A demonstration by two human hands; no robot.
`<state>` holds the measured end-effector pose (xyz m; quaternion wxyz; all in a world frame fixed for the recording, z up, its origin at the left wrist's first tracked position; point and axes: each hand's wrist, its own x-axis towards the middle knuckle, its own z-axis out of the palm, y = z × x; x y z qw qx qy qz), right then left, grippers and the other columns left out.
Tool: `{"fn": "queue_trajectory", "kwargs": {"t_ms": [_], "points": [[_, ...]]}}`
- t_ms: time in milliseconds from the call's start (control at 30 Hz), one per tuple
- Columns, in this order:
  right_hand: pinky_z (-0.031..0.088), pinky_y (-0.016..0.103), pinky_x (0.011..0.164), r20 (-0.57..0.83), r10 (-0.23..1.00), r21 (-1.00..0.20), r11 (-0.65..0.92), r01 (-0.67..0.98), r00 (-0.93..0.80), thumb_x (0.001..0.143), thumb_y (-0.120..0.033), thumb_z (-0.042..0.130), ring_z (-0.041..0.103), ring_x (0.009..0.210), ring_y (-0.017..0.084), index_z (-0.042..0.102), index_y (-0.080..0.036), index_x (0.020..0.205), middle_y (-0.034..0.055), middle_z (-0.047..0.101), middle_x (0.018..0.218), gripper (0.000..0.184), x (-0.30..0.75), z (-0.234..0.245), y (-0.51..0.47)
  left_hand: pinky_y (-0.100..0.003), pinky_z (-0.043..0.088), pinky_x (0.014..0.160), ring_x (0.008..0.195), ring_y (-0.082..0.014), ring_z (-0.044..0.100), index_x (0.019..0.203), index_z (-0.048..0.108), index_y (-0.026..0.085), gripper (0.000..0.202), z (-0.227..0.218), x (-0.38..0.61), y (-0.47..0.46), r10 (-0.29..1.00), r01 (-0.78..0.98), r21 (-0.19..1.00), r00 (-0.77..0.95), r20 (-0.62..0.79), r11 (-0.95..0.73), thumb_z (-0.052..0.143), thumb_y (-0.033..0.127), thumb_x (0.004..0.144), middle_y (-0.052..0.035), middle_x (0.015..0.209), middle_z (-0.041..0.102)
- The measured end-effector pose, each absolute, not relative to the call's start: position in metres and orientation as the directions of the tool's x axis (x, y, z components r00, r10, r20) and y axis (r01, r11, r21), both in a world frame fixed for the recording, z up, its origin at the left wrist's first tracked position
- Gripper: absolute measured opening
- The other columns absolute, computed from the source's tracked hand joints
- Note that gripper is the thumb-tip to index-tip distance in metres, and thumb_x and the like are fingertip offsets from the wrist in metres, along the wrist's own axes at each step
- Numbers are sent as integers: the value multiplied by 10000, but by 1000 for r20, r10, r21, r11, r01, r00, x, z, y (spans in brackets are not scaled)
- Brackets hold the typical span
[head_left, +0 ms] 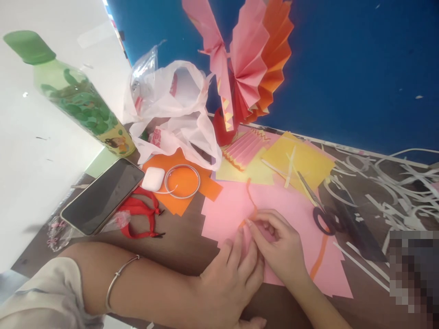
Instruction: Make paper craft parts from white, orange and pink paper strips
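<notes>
A thin orange paper strip [251, 195] curls up from the pink paper sheets [222, 214] at the middle of the table. My right hand [279, 242] pinches this strip between thumb and forefinger, its other fingers curled. Beside it my left hand [233, 274] rests on the pink paper with fingers stretched out and thumb apart. Its fingertips are close to the strip's lower end, and whether they press on it is hard to tell. Another orange strip [318, 258] lies on the pink paper to the right. Scissors [317, 208] lie beyond my right hand, partly open.
Left are a phone [103, 196], a green bottle [87, 105], a white case [153, 178], metal rings [182, 181] and red ribbon [139, 214]. A plastic bag [185, 123], folded paper fans [252, 59] and yellow paper [308, 155] stand behind. White strips [404, 183] tangle at right.
</notes>
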<state>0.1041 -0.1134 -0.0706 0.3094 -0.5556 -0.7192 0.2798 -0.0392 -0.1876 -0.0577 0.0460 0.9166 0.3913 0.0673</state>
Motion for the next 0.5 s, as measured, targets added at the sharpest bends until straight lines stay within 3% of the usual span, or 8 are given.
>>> {"fn": "queue_trajectory", "kwargs": {"t_ms": [500], "points": [[445, 279, 584, 110, 985, -779, 168, 605, -132, 773, -279, 572, 504, 620, 134, 517, -209, 710, 12, 567, 723, 109, 104, -70, -114, -464, 199, 921, 1221, -454, 289, 1319, 341, -4, 777, -59, -40, -187, 718, 706, 134, 691, 84, -695, 255, 582, 816, -244, 1339, 374]]}}
